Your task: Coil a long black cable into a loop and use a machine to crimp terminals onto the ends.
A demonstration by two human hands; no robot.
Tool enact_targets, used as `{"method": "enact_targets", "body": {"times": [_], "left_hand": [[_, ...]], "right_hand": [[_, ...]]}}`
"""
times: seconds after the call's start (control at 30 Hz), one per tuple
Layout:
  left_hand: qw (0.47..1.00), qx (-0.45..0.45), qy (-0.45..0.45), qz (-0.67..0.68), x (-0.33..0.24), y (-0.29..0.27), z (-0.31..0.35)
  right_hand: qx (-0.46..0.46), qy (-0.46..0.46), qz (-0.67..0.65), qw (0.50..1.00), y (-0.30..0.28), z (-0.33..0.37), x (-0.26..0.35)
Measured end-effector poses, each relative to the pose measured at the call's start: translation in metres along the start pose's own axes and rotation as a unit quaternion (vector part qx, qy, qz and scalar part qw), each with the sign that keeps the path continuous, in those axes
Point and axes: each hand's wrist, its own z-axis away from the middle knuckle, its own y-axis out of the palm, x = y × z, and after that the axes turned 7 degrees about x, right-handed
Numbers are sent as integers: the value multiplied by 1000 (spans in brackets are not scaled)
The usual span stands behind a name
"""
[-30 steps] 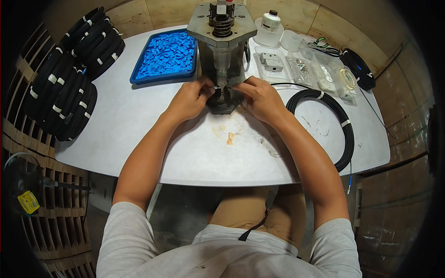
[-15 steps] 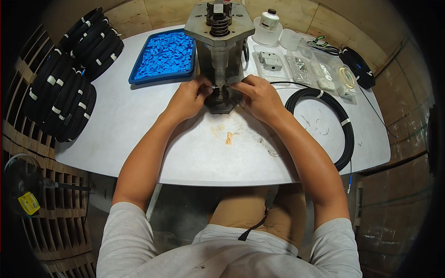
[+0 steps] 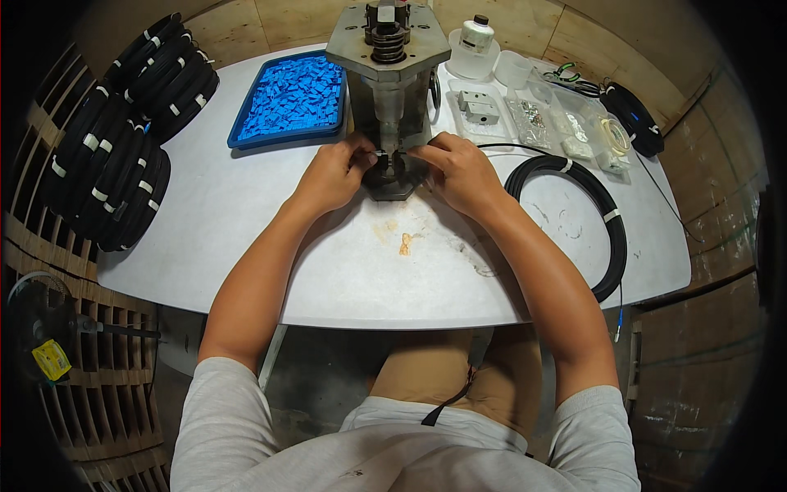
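Observation:
Both my hands are at the lower jaws of a steel bench press (image 3: 385, 74). On its left side, my left hand (image 3: 329, 176) is closed, thumb and forefinger pinching a small silvery piece (image 3: 379, 153) at the die; its exact kind is too small to make out. My right hand (image 3: 466, 176) is closed on the other side, fingertips against the press opening. A black cable (image 3: 520, 148) runs from a coil (image 3: 616, 254) to behind this hand, which appears to grip its end; the thumb and the cable tip are hidden.
A blue tray (image 3: 287, 139) of small blue pieces stands left of the press. Stacked black cable coils (image 3: 106, 172) fill the table's left end. Behind my right hand are a metal block (image 3: 478, 108), a white bottle (image 3: 476, 34) and bags of small parts (image 3: 531, 123). A cable end (image 3: 618, 324) hangs over the front edge.

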Motion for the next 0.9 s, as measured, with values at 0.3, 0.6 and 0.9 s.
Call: {"method": "enact_targets", "body": {"times": [0.3, 0.6, 0.9], "left_hand": [[1000, 5, -4, 1, 0, -1, 0], [1000, 0, 7, 4, 2, 0, 0], [1000, 5, -4, 5, 2, -1, 0]], "right_hand": [[5, 3, -6, 1000, -1, 0, 1], [16, 11, -7, 1000, -2, 0, 3], [26, 36, -5, 999, 0, 1, 2]]}}
